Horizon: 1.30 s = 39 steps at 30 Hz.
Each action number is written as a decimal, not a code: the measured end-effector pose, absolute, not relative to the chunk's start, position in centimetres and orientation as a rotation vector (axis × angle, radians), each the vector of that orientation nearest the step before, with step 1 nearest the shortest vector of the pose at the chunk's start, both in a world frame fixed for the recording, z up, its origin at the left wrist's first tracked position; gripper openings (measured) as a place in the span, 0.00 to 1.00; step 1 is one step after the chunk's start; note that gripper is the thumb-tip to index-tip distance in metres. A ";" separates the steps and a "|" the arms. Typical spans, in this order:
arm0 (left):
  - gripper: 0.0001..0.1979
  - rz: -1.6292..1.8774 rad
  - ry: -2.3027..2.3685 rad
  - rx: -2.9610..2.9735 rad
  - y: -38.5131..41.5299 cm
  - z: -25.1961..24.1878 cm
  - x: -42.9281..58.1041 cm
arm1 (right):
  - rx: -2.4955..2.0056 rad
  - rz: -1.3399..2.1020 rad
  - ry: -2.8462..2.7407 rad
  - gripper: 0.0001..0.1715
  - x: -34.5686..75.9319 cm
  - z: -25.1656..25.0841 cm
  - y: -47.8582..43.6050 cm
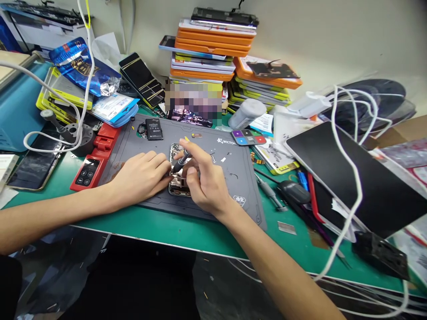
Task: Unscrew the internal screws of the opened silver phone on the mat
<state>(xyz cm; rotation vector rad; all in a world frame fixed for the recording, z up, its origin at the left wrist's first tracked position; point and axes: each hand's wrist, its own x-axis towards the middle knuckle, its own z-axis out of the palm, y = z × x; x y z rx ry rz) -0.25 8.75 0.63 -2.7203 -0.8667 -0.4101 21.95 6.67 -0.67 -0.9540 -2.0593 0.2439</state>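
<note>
An opened phone [180, 190], its inner parts bare, lies on the dark grey work mat [200, 211]. My right hand [208, 180] is closed round a dark screwdriver [181, 163], tilted with its lower end down at the phone's left side. My left hand [147, 171] lies on the mat with bent fingers gripping the phone's left edge, close to the screwdriver's lower end. The exact spot under the tip is too small to make out. A black phone battery [154, 129] rests farther back on the mat. Small loose pieces lie right of the phone.
At the back stand stacked orange boxes [213, 42] beside a lit screen [190, 116]. A red device with buttons [87, 173] is at left. Toward the right are a four-coloured case [248, 138], another screwdriver [269, 191], a black panel [360, 178] and a looping white cable [350, 169].
</note>
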 end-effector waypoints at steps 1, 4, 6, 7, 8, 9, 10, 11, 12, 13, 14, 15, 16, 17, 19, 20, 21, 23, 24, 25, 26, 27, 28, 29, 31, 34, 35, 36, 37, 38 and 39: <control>0.15 -0.401 -0.873 -2.727 8.8 0.6 -0.3 | -0.946 0.235 -2.065 0.37 21.9 -0.7 6.7; 0.15 -0.390 -0.883 -2.721 8.7 0.7 -0.3 | -0.948 0.244 -2.043 0.37 21.8 -0.9 6.7; 0.15 -0.388 -0.882 -2.708 8.7 0.7 -0.3 | -0.953 0.296 -1.982 0.37 21.6 -1.1 6.8; 0.15 -0.388 -0.884 -2.703 8.7 0.7 -0.2 | -0.946 0.336 -1.942 0.36 21.6 -1.2 6.8; 0.15 -0.391 -0.884 -2.700 8.6 0.8 -0.2 | -0.932 0.382 -1.900 0.35 21.5 -1.2 6.8; 0.15 -0.395 -0.880 -2.701 8.6 0.8 -0.2 | -0.913 0.428 -1.860 0.35 21.5 -1.2 6.8; 0.15 -0.400 -0.876 -2.704 8.6 0.8 -0.2 | -0.895 0.471 -1.829 0.34 21.5 -1.2 6.8; 0.15 -0.408 -0.866 -2.708 8.6 0.8 -0.2 | -0.878 0.508 -1.809 0.34 21.4 -1.1 6.7; 0.14 -0.416 -0.854 -2.712 8.6 0.8 -0.2 | -0.863 0.537 -1.800 0.34 21.4 -1.0 6.7; 0.13 -0.424 -0.844 -2.716 8.6 0.8 -0.3 | -0.850 0.554 -1.800 0.34 21.4 -0.9 6.7; 0.13 -0.434 -0.838 -2.720 8.6 0.7 -0.3 | -0.844 0.561 -1.804 0.34 21.4 -0.9 6.6; 0.13 -0.442 -0.835 -2.724 8.6 0.7 -0.3 | -0.846 0.560 -1.805 0.34 21.4 -0.8 6.6; 0.13 -0.450 -0.836 -2.731 8.6 0.7 -0.4 | -0.857 0.551 -1.800 0.34 21.4 -0.8 6.6; 0.14 -0.457 -0.839 -2.738 8.6 0.8 -0.4 | -0.874 0.535 -1.789 0.34 21.4 -0.8 6.6; 0.15 -0.462 -0.850 -2.750 8.6 0.8 -0.4 | -0.912 0.487 -1.762 0.36 21.4 -0.9 6.7; 0.16 -0.465 -0.851 -2.755 8.6 0.9 -0.4 | -0.918 0.461 -1.756 0.37 21.5 -1.0 6.7; 0.16 -0.468 -0.851 -2.758 8.6 0.9 -0.4 | -0.916 0.445 -1.759 0.37 21.6 -1.2 6.7; 0.16 -0.474 -0.850 -2.758 8.6 1.0 -0.3 | -0.896 0.438 -1.782 0.38 21.7 -1.5 6.8; 0.16 -0.476 -0.851 -2.757 8.6 1.0 -0.3 | -0.888 0.447 -1.797 0.39 21.7 -1.6 6.8; 0.16 -0.474 -0.851 -2.757 8.5 1.0 -0.3 | -0.886 0.457 -1.809 0.39 21.7 -1.7 6.9; 0.16 -0.472 -0.852 -2.757 8.5 1.0 -0.3 | -0.886 0.465 -1.818 0.38 21.7 -1.8 6.9; 0.16 -0.470 -0.852 -2.758 8.5 1.0 -0.3 | -0.889 0.469 -1.824 0.38 21.8 -1.9 6.9; 0.17 -0.471 -0.850 -2.759 8.5 1.0 -0.3 | -0.894 0.474 -1.827 0.38 21.8 -1.9 6.9; 0.16 -0.474 -0.848 -2.759 8.5 1.0 -0.3 | -0.900 0.483 -1.829 0.37 21.8 -1.9 6.8; 0.16 -0.485 -0.840 -2.754 8.5 1.0 -0.3 | -0.915 0.503 -1.839 0.36 21.8 -1.9 6.8; 0.16 -0.501 -0.830 -2.742 8.5 1.0 -0.2 | -0.924 0.525 -1.857 0.36 21.9 -2.0 6.8; 0.16 -0.499 -0.829 -2.741 8.5 1.0 -0.2 | -0.925 0.531 -1.861 0.36 22.0 -2.0 6.8; 0.16 -0.494 -0.831 -2.742 8.5 1.0 -0.2 | -0.928 0.537 -1.865 0.36 22.0 -2.1 6.8; 0.16 -0.486 -0.835 -2.743 8.5 1.0 -0.2 | -0.934 0.542 -1.870 0.36 22.0 -2.1 6.8; 0.16 -0.478 -0.840 -2.745 8.5 1.0 -0.2 | -0.942 0.544 -1.877 0.36 22.1 -2.2 6.9; 0.16 -0.470 -0.844 -2.748 8.5 1.0 -0.2 | -0.948 0.540 -1.885 0.35 22.1 -2.2 6.9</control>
